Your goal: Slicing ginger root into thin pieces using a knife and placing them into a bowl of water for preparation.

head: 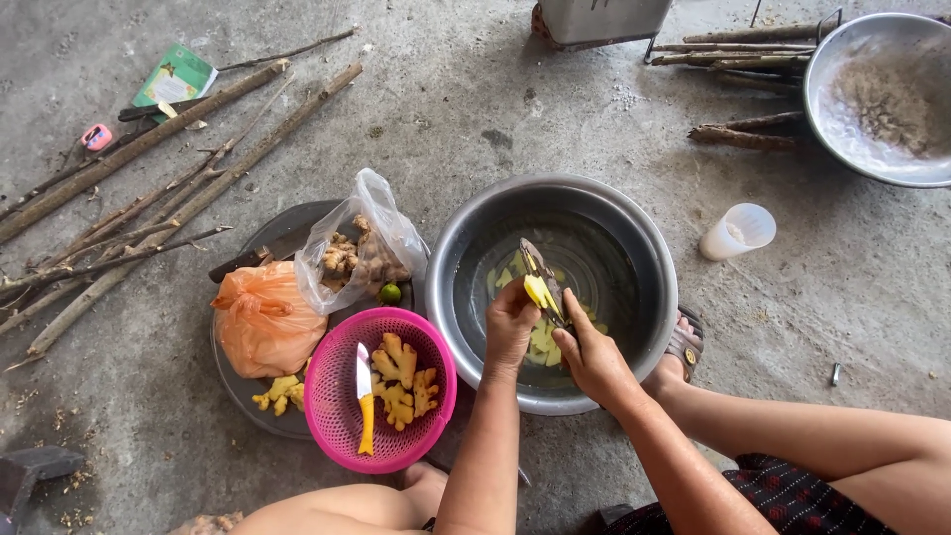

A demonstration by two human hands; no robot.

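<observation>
Both hands work over a large steel basin (644, 258) of water. Left hand (510, 327) pinches a yellow ginger piece (540, 292) against the slicer blade (543, 280), which the right hand (592, 359) clasps from below. Cut slices (543, 342) float under the grip. Left of the grip sits a pink basket (332, 416) holding ginger chunks (401, 381) and a yellow-handled knife (365, 396).

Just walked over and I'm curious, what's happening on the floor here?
A person crouches on a concrete floor, slicing ginger over a steel basin. The left hand holds a yellow piece of ginger while the right hand works a knife against it; cut pieces lie in the basin. Beside it, a pink basket holds peeled ginger and a yellow-handled knife. A clear bag of unpeeled ginger and an orange bag sit on a tray.
</observation>
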